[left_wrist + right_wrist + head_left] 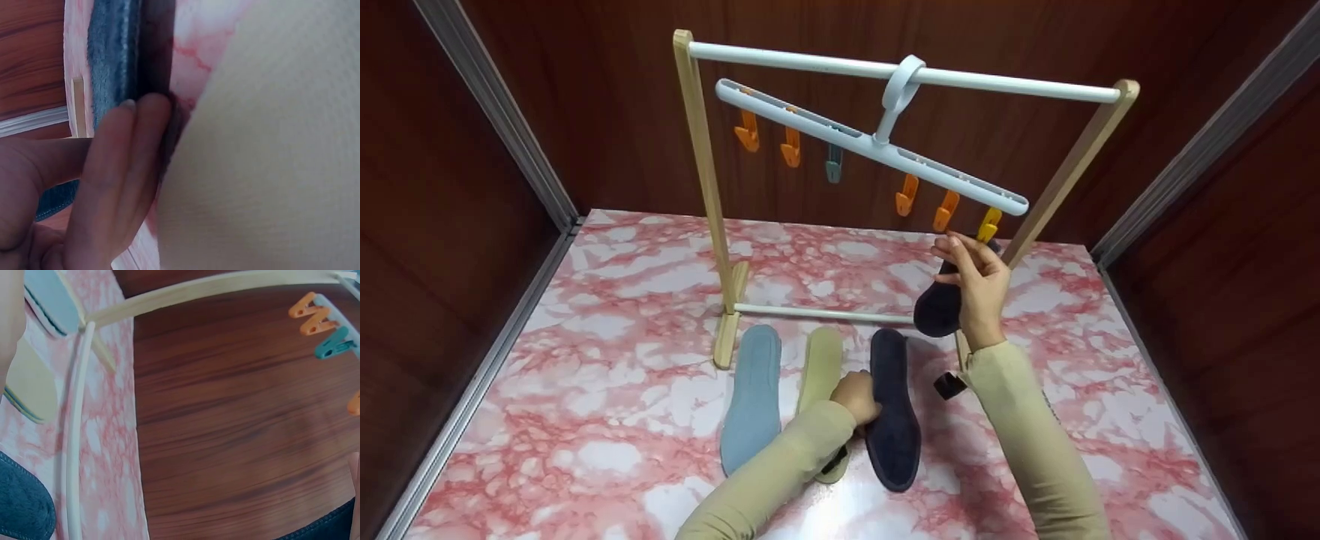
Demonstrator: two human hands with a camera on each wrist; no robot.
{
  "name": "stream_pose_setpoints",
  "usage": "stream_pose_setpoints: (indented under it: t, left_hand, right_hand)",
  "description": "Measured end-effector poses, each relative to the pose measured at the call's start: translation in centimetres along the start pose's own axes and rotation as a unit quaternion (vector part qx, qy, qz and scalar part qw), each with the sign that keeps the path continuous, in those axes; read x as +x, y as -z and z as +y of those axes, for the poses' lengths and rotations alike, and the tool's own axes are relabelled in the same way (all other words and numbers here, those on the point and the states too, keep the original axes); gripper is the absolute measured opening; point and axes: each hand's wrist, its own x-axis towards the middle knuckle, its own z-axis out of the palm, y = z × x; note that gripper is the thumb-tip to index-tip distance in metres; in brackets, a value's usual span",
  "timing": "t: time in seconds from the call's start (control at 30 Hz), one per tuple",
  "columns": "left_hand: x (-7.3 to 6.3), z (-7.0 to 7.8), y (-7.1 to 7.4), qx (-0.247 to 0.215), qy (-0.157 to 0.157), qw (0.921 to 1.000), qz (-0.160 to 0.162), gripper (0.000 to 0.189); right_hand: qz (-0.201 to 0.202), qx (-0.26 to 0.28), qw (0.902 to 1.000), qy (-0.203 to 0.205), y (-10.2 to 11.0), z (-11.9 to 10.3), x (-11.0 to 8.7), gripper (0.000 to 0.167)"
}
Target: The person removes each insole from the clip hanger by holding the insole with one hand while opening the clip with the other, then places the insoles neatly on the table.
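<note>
My left hand (858, 399) pinches the edge of a dark navy insole (894, 420) on the table, between the pale yellow insole (823, 367) and the navy one. The left wrist view shows fingers (121, 163) at that insole's edge. A second dark insole (936, 311) hangs from a yellow clip (990, 225) at the right end of the white hanger (877, 146). In front of it is my right hand (979, 285), its fingers loosely extended just below the clips; the hand covers part of the insole.
A light blue insole (751, 397) lies left of the yellow one. The hanger hooks over the white top bar (810, 63) of a wooden-legged rack, with orange clips (907, 196) and a grey-green clip (834, 163). A small black object (949, 385) is by the right sleeve.
</note>
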Motion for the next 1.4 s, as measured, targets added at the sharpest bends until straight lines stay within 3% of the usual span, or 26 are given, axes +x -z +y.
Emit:
stream_pose_setpoints:
  t: [0.4, 0.53, 0.67, 0.73, 0.87, 1.0, 1.13, 1.4]
  left_hand:
    - [0.6, 0.5, 0.8, 0.022, -0.017, 0.9996, 0.004, 0.020]
    - [1.4, 0.9, 1.3, 0.012, -0.011, 0.9994, 0.030, 0.022]
    - [2.7, 1.6, 2.0, -0.027, -0.012, 0.9977, 0.061, 0.036]
    - [3.5, 2.0, 2.1, -0.052, -0.013, 0.9956, 0.077, 0.032]
    - [4.3, 2.6, 1.9, -0.083, -0.023, 0.9898, 0.114, 0.008]
    - [4.7, 3.0, 1.7, -0.098, -0.040, 0.9847, 0.139, 0.006]
    - [5.2, 3.3, 1.8, -0.109, -0.053, 0.9797, 0.160, 0.014]
    - [6.2, 4.1, 2.1, -0.144, -0.067, 0.9723, 0.171, 0.048]
  right_hand:
    - [0.029, 0.004, 0.9990, 0.033, 0.8, 0.0, 0.3, 0.010]
    - [0.036, 0.008, 0.9983, 0.045, 0.9, -0.1, 0.2, 0.010]
    - [0.049, 0.019, 0.9968, 0.061, 1.0, -0.3, 0.0, 0.011]
    - [0.058, 0.027, 0.9953, 0.073, 1.1, -0.4, -0.1, 0.014]
    - [0.074, 0.048, 0.9919, 0.091, 1.3, -0.7, -0.2, 0.024]
    - [0.100, 0.049, 0.9890, 0.098, 1.6, -1.0, -0.1, 0.032]
    - [0.126, 0.040, 0.9863, 0.099, 1.9, -1.1, 0.1, 0.033]
    - [0.155, 0.043, 0.9822, 0.097, 2.3, -1.1, 0.4, 0.028]
